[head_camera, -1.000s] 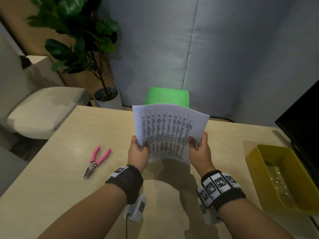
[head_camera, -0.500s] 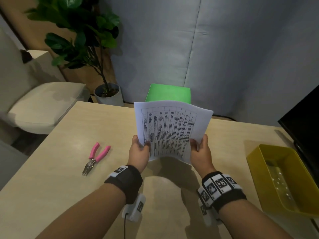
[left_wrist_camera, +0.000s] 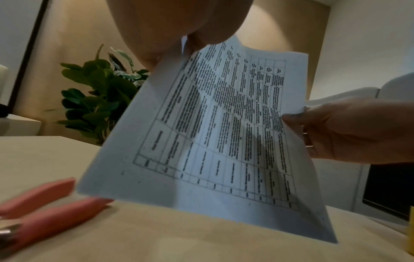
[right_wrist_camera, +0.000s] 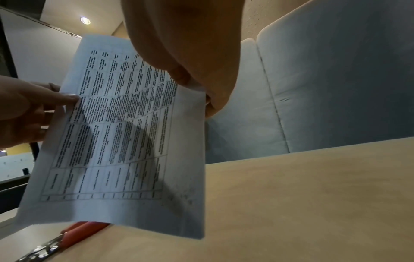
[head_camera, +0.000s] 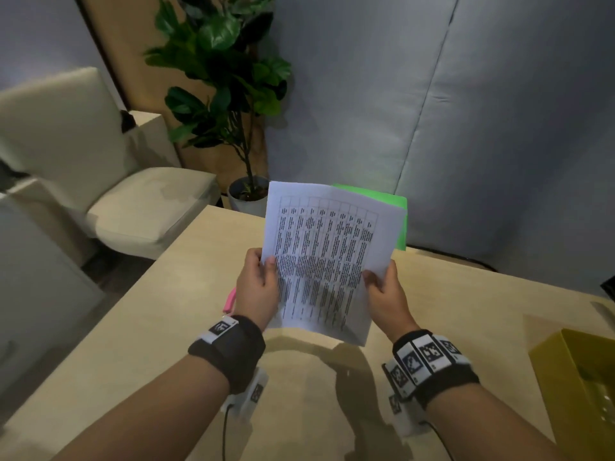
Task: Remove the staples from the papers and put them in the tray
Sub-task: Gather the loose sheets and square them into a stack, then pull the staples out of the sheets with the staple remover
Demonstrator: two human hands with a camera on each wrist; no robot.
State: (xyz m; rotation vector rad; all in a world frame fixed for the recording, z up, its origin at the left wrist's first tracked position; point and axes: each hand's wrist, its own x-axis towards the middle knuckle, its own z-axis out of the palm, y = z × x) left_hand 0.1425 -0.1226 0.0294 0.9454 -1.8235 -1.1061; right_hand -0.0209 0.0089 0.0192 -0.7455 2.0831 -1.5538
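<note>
A white stack of printed papers (head_camera: 327,257) (left_wrist_camera: 224,134) (right_wrist_camera: 125,134) with a table of text is held up above the wooden table (head_camera: 159,334), tilted to the left. My left hand (head_camera: 259,287) pinches its left edge, thumb on the front. My right hand (head_camera: 386,294) pinches its right edge the same way. No staple can be made out. The pink-handled pliers (head_camera: 229,299) (left_wrist_camera: 44,200) (right_wrist_camera: 85,228) lie on the table, mostly hidden behind my left hand in the head view. The yellow tray (head_camera: 579,387) stands at the right edge of the table.
A green box (head_camera: 399,221) stands behind the papers at the table's far edge. A potted plant (head_camera: 233,104) and a cream armchair (head_camera: 133,201) are beyond the table on the left. A grey padded wall (head_camera: 432,111) closes the back.
The papers have tilted and shifted to the left with both hands. The view has swung left, so the tray now sits at the right edge and the pliers are mostly hidden.
</note>
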